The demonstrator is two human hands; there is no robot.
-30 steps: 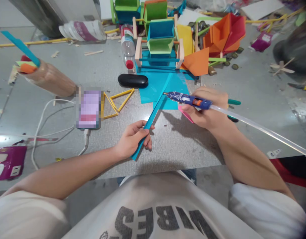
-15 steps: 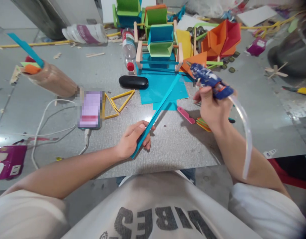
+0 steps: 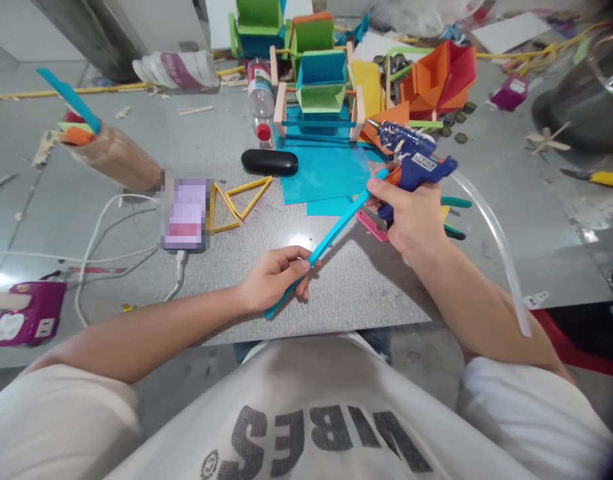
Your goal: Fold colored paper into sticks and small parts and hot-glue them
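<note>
A long, narrow blue paper strip [image 3: 340,223] slants between my hands above the grey table. Its lower part is pinched between the thumb and fingers of my left hand [image 3: 279,277]. My right hand [image 3: 411,210] grips a blue glue gun [image 3: 419,167], and its thumb and fingertip also touch the strip's upper end. The gun's nozzle points up and left, toward a blue paper model with wooden posts [image 3: 320,123]. A clear glue stick [image 3: 496,233] trails from the back of the gun. Under the right hand lies a pink cutter [image 3: 371,225], partly hidden.
Blue sheets [image 3: 321,175], a black case [image 3: 269,162] and yellow triangle frames [image 3: 249,198] lie ahead. A phone [image 3: 188,213] with a cable is at the left, near a paper holder [image 3: 121,157]. A bottle [image 3: 261,100] and orange paper buckets [image 3: 436,83] are farther back.
My right hand has moved left and down with the glue gun, which has turned, and now touches the strip's upper end. My left hand has shifted slightly right along with the strip.
</note>
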